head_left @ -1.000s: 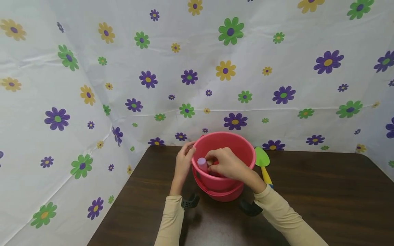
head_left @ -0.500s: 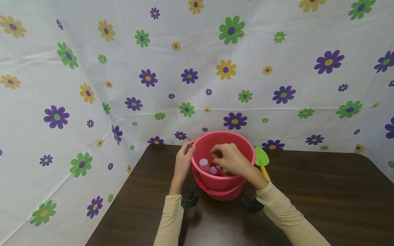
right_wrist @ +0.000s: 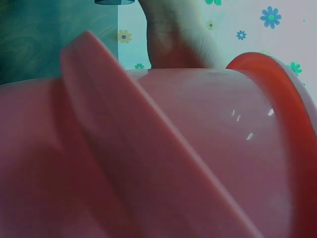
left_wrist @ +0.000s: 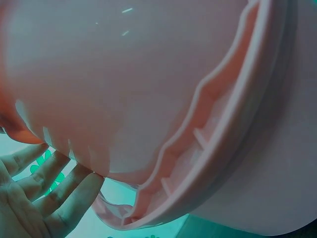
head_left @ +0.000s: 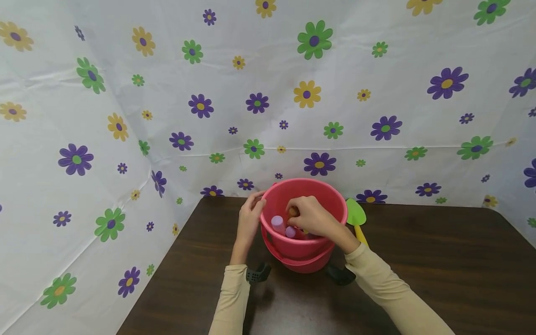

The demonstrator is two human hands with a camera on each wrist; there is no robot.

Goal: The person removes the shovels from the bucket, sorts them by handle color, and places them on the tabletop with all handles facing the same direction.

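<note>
Honestly, from where I stand, the pink toy bucket (head_left: 298, 251) looks like the part that could give trouble. It sits upright on the dark wood-grain table (head_left: 423, 265), and the left hand (head_left: 250, 215) is all I see steadying it: fingers spread and nearly straight, tips against the outer wall, thumb by the rim. That seems a light touch to me; should the right hand (head_left: 309, 215) push sideways or snag the lip, the bucket might slide or tip. That right hand is down inside the mouth, its fingers bent downward, and there's a brownish-orange patch between thumb and forefinger. I cannot tell whether it is pinching something there or whether I'm just seeing shaded fingers. Near it, against the near-left inner wall, stands a cylinder with a lilac top (head_left: 277, 224), with a small lilac knob (head_left: 291, 231) just beside it and a scrap of yellow (head_left: 305, 231) partly under the hand. Packed that close, the cylinder could be knocked over by a knuckle, and something lifted carelessly might drag a neighbour along. The loose handle (head_left: 274, 252) hangs low across the bucket's front, close to the black wrist mount (head_left: 340, 274), so the two could catch. Over on the right, the green-and-yellow toy shovel (head_left: 356, 214) lies beside the bucket, where a swinging forearm might nudge it.
</note>
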